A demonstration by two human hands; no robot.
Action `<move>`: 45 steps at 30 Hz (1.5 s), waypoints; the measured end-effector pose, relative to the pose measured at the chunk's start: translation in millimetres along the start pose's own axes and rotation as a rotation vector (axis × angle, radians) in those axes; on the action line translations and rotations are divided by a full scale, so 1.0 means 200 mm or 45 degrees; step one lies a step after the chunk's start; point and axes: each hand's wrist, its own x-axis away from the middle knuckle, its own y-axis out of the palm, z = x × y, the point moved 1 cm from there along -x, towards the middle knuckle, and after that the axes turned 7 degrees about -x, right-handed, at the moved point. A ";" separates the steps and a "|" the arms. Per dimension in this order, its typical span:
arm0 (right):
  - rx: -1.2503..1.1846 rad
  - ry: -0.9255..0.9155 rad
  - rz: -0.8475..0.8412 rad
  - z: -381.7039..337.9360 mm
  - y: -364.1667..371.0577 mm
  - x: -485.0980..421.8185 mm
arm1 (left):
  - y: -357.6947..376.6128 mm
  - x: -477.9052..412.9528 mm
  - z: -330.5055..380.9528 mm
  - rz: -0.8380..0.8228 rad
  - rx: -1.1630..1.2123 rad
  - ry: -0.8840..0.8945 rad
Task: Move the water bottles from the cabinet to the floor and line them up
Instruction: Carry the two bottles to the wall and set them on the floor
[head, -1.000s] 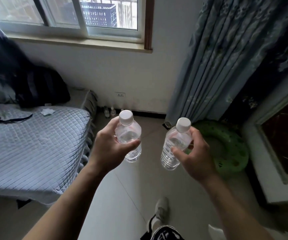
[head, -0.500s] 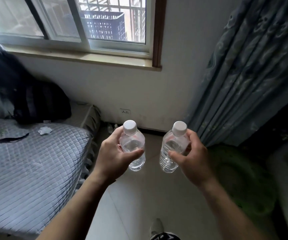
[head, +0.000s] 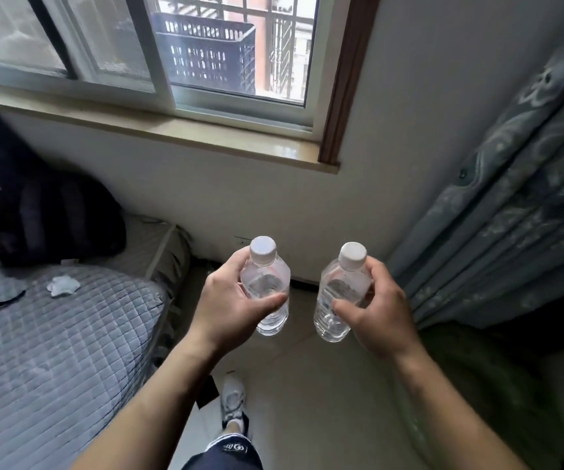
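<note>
Head view: the left hand (head: 233, 313) curls round a clear bottle (head: 267, 279); just right, the right hand (head: 384, 313) grips a second bottle (head: 341, 290), hidden fingers probably wrapped.

The person wears a white lace-up sneaker (head: 232, 400). Just above the sneaker sits a white ankle sock (head: 235, 426), then dark shorts (head: 229, 454) with a white-trimmed hem and white lettering. Both arms are bare down to the left hand (head: 236, 310) and right hand (head: 380, 317).
</note>
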 end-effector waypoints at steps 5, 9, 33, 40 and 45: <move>0.052 0.055 0.071 -0.03 0.20 -0.31 | -0.05 -0.43 -0.15 -0.134 0.016 0.042; 0.064 0.086 0.102 -0.06 0.31 -0.49 | -0.08 -0.71 -0.21 -0.250 0.006 0.081; -0.008 0.192 -0.116 1.07 0.66 -1.31 | 0.71 -1.47 -1.01 -0.496 -0.193 0.079; 0.036 0.201 -0.259 1.83 1.00 -1.46 | 1.21 -1.56 -1.68 -0.579 -0.248 0.055; 0.096 0.194 -0.364 2.36 1.24 -1.53 | 1.54 -1.61 -2.15 -0.652 -0.233 0.017</move>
